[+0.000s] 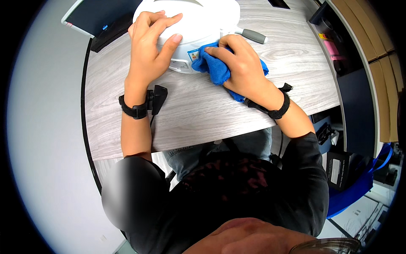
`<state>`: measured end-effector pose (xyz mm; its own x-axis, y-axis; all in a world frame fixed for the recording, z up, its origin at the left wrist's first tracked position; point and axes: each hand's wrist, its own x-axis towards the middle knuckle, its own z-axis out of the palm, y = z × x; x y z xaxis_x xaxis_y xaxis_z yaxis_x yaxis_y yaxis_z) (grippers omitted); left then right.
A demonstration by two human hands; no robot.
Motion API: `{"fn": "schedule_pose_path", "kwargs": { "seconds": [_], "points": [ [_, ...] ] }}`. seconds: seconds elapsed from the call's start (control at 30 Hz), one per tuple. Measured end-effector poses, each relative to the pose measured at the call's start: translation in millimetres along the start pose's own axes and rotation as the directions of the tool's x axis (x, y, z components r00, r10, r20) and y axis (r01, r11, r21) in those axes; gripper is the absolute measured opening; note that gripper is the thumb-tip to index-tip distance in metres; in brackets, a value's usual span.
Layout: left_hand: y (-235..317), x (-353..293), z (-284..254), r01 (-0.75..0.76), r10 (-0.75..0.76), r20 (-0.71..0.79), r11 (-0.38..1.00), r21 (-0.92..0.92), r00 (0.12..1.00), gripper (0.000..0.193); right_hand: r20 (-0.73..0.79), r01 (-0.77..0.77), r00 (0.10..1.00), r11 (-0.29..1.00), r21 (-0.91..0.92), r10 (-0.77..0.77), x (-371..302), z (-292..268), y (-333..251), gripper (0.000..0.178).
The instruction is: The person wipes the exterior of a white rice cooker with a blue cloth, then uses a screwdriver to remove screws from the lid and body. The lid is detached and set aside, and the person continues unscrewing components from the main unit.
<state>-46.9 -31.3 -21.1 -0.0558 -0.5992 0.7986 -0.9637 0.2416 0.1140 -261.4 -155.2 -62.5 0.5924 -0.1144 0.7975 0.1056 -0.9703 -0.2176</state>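
Observation:
A white, rounded appliance with a lid (pixel 203 21) stands at the far side of the desk, its top cut off by the picture's edge. My left hand (pixel 151 46) rests on the lid's left side, fingers spread and thumb pointing right. In my right hand (pixel 243 63) is a bunched blue cloth (pixel 213 65), pressed against the appliance's front right side beside a small blue-and-white sticker (pixel 193 55). Part of the cloth hangs below the palm. A grey handle (pixel 254 36) juts out to the right, just beyond my right hand; where it joins is partly hidden.
The wood-grain desk (pixel 190 114) has a monitor (pixel 99 19) at its far left. Along the right runs a dark shelf (pixel 359 101) holding a pink item (pixel 332 48), with cardboard boxes (pixel 382 80) behind. Below it are a black box (pixel 338 169) and a blue bag (pixel 351 201).

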Motion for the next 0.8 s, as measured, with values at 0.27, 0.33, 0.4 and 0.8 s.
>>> {"fn": "schedule_pose_path", "kwargs": {
  "seconds": [0.27, 0.33, 0.4, 0.8],
  "points": [
    [-2, 1, -3, 0.035, -0.034, 0.03, 0.999, -0.039, 0.999, 0.034, 0.24, -0.084, 0.967, 0.996, -0.005, 0.083, -3, -15, 7, 0.047],
    [-3, -2, -3, 0.042, -0.041, 0.035, 0.999, -0.034, 0.999, 0.034, 0.258, -0.105, 0.961, 0.994, 0.02, 0.097, -4, -15, 8, 0.049],
    [-3, -3, -5, 0.061, -0.06, 0.039, 0.998, -0.032, 0.997, 0.034, 0.245, -0.122, 0.964, 0.991, 0.059, 0.104, -7, -12, 11, 0.05],
    [73, 25, 2, -0.001, 0.002, 0.047, 1.0, -0.005, 0.999, 0.038, 0.172, -0.174, 0.976, 0.96, 0.219, 0.137, -4, -54, 42, 0.044]
  ]
}}
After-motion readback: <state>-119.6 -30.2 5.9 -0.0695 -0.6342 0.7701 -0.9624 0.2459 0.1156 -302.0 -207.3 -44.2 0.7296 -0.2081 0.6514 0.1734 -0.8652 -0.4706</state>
